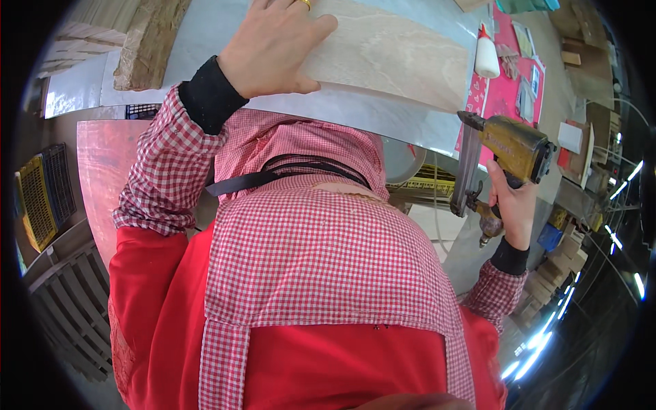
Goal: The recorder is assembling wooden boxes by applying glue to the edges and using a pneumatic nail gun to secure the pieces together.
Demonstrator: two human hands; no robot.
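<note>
My left hand (277,51) grips the left end of a thin, pale wooden board (393,55), with its thumb at the near edge. Some of its fingers run past the top of the picture, and a gold ring shows there. My right hand (516,208) is wrapped round the handle of a yellow and black nail gun (516,143). The nail gun's nose is at the board's near right corner; whether they touch, I cannot tell. Its long grey magazine (467,167) hangs toward me, past the table's edge.
The board lies on a grey metal-topped table (389,109). A thick wooden block (152,44) and stacked boards (82,44) are at the left. At the right, a white bottle with a red tip (486,55) stands near gloves (525,99) on a pink sheet. An air fitting (490,225) hangs below the nail gun.
</note>
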